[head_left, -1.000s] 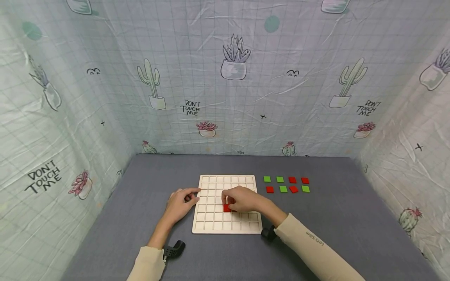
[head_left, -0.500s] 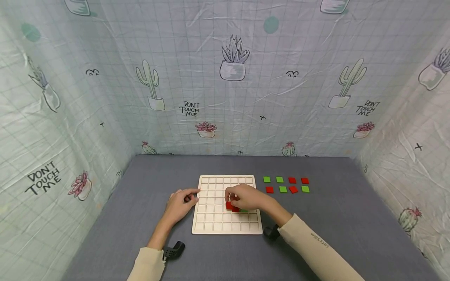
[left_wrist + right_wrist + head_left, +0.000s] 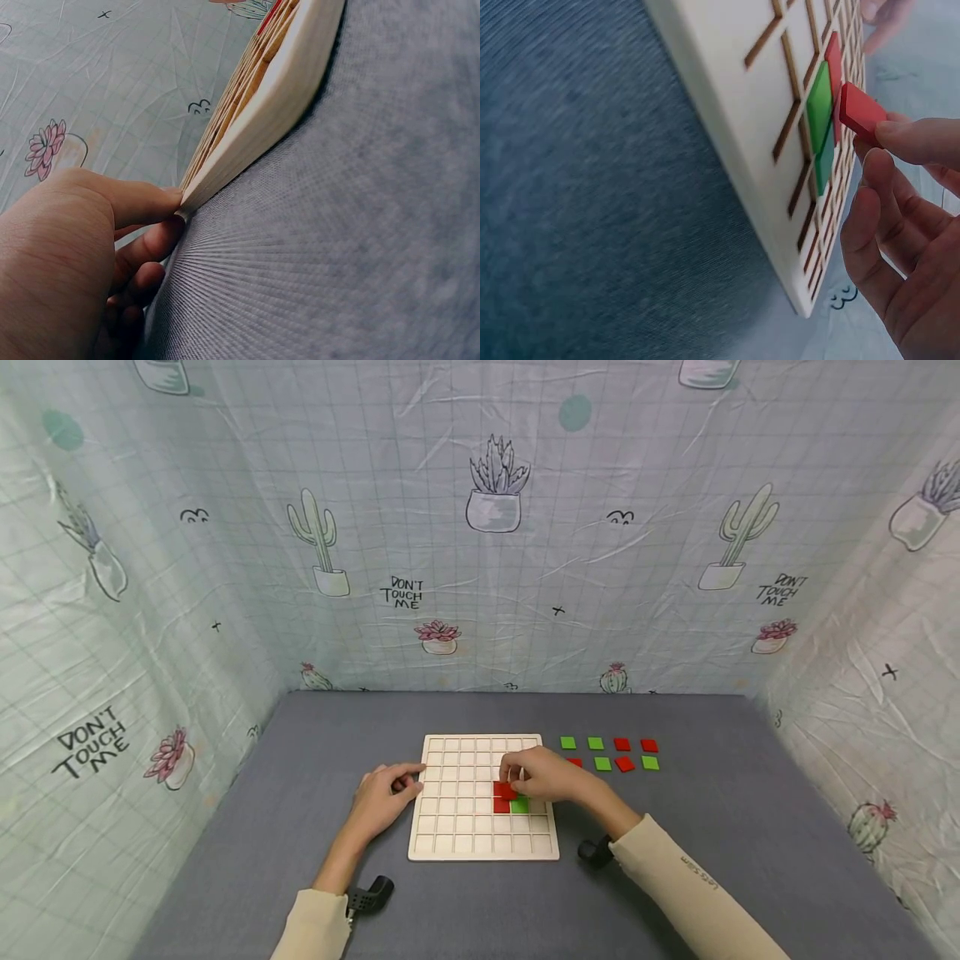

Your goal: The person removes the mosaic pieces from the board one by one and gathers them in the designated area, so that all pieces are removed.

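Note:
A pale wooden grid board [image 3: 450,843] lies on the table, its cells edged by raised lines. My right hand [image 3: 551,777] pinches a red square tile [image 3: 861,111] between thumb and fingertips, tilted close over the right half of the board. Beneath it, red tiles [image 3: 501,806] and green tiles [image 3: 819,101] sit side by side in cells; the held tile and fingers partly cover them. My left hand [image 3: 381,797] rests at the board's left edge, index finger and thumb touching it apart from each other. In the left wrist view, fingertips [image 3: 169,201] meet the board's side.
Right of the board, several loose green tiles [image 3: 602,763] and red tiles [image 3: 625,763] lie in two rows on the grey table [image 3: 712,810]. One red tile [image 3: 574,762] is partly covered by my right hand. A printed cloth [image 3: 562,552] walls the table's back and sides.
My right hand has moved right and slightly away across the board with the red tile, uncovering a green tile and red tiles set in it. The left hand has stayed at the edge.

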The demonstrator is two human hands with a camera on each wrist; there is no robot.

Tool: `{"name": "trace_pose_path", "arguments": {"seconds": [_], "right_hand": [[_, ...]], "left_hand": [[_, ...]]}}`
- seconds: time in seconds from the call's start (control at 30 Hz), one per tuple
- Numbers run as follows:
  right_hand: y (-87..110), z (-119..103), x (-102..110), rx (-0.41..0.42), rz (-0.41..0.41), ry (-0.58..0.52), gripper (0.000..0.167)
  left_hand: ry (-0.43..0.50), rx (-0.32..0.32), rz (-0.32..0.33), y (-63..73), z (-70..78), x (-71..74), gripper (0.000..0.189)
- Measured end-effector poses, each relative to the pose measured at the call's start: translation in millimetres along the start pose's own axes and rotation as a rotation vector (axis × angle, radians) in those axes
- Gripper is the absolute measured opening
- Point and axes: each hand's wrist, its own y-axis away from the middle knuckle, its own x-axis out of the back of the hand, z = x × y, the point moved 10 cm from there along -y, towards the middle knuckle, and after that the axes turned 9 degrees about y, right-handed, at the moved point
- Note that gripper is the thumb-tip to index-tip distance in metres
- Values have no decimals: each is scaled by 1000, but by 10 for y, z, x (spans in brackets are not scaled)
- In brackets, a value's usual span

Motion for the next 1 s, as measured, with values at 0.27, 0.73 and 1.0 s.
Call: {"name": "trace_pose_path", "arguments": {"seconds": [0.27,0.73,1.0], "right_hand": [[28,62,19,-2,-1,-44,15],[67,218,196,-22,11,-41,13],[141,416,281,-84,16,0,11]], "left_hand": [[-2,1,1,-9,0,13,27],[3,14,-11,-10,-21,-10,28],[-5,8,-5,-24,-37,-12,28]]}}
